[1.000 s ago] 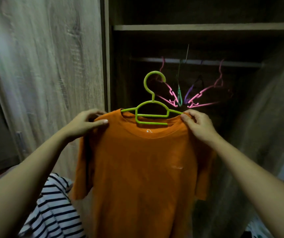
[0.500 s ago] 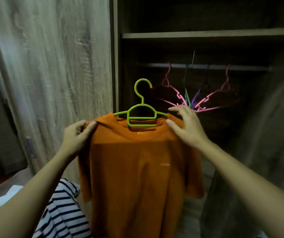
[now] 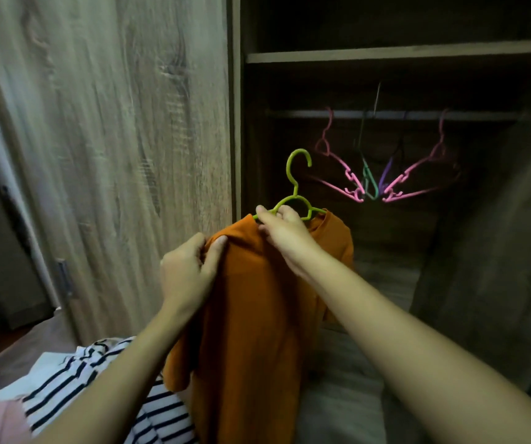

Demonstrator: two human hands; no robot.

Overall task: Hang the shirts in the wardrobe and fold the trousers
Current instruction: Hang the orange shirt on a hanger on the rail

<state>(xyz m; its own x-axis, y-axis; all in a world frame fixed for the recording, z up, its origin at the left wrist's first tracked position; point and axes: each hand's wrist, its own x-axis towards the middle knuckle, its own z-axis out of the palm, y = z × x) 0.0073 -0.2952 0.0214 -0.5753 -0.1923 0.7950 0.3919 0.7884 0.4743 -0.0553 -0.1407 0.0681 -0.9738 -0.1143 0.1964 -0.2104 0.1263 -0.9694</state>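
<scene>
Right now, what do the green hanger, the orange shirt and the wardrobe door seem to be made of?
Green hanger: probably plastic; thin, smooth, evenly coloured moulded bars. Orange shirt: soft matte knit, perhaps cotton; it drapes and bunches where the left hand pinches it. Wardrobe door: matte wood-grain board, possibly laminate; grain and knots show.

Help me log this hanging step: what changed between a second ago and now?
The right hand let go of the shirt at its shoulder and moved to the middle of the hanger, which it now grips. The shirt swung from facing the camera to nearly edge-on. The left hand still pinches the other shoulder; the hanger is not on the rail; the spare hangers still hang there.
</scene>
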